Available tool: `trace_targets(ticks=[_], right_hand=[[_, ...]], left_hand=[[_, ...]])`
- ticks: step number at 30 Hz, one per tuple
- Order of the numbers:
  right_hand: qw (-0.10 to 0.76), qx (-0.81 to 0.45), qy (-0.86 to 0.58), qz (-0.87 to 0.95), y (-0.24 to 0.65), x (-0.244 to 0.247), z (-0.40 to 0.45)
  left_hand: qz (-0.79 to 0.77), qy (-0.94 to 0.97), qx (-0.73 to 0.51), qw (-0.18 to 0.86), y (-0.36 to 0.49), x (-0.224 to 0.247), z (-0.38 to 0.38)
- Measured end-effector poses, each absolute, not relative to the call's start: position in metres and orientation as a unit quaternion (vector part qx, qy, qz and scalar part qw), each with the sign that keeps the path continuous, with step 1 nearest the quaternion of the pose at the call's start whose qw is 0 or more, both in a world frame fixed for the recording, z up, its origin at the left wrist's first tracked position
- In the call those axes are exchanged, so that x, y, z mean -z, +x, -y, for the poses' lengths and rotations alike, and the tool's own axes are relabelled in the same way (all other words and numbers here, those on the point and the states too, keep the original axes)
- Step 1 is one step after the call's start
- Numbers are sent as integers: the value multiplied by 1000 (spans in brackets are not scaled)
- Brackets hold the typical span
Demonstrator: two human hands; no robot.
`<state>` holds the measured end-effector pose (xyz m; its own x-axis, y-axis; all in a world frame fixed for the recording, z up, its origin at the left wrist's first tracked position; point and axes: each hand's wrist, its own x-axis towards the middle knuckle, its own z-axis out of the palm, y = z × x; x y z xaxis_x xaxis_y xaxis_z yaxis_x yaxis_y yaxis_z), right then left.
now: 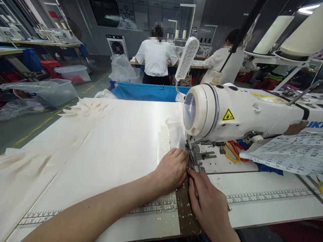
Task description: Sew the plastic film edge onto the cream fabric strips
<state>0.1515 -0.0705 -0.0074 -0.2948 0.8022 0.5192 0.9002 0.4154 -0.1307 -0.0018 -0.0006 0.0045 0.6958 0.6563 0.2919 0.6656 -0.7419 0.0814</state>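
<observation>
White cloth [176, 131] by the sewing machine [242, 111], left hand [173, 168] curled at its near end, right hand [210, 198] just beside; whether either grips it, I cannot tell

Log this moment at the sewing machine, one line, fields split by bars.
left hand: at near end of white fabric | right hand: nearer the wearer | sewing machine: needle end close by left hand
</observation>
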Motion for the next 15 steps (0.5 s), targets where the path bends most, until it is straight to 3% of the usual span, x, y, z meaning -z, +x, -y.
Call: trace_targets(ticks=[9,15], right_hand=[[170,172,-567,787,143,10,69],[254,128,-551,785,143,11,70]], left_hand=[[370,-913,172,7,-7,2,-10],[378,-904,200,-19,-14,3,-19]])
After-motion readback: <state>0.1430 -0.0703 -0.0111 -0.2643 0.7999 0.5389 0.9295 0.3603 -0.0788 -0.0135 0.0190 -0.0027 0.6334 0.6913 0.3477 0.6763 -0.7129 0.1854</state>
